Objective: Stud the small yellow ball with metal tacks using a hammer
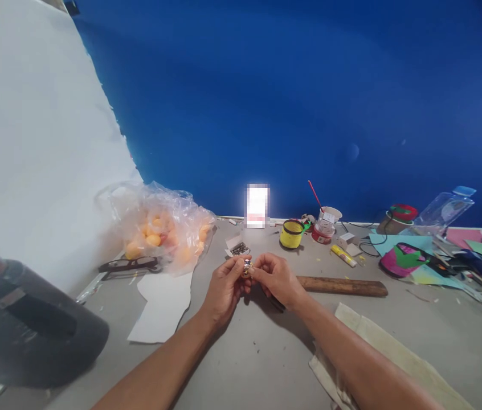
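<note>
Hands at a grey table (241, 373), seen as I stand nearby. At the centre of the frame, a small shiny metal piece (246, 267) is held above the tabletop between the two hands. The left hand (225, 283) pinches it between thumb and fingertips, its remaining fingers curled beneath; the right hand (278, 279) is likewise nearly closed, thumb and forefinger meeting the piece from the opposite side. The exact shape of the piece is too small to tell.

Just beyond the hands lies an open small box (238, 249) of metal bits. Right of centre, a wooden handle (343, 286) passes behind the right wrist, and a yellow cup (291, 235) with a dark rim stands farther back, near a white tub (330, 215) and a yellow tube (343, 255). At centre left, a clear plastic bag (176, 199) holds orange round items; dark-framed glasses (129, 264) and white paper (162, 307) lie before it. A dark cylinder (36, 336) fills the lower left. A pale cloth (399, 356) extends under the right forearm at lower right. A blue wall (266, 85) closes the upper frame.
</note>
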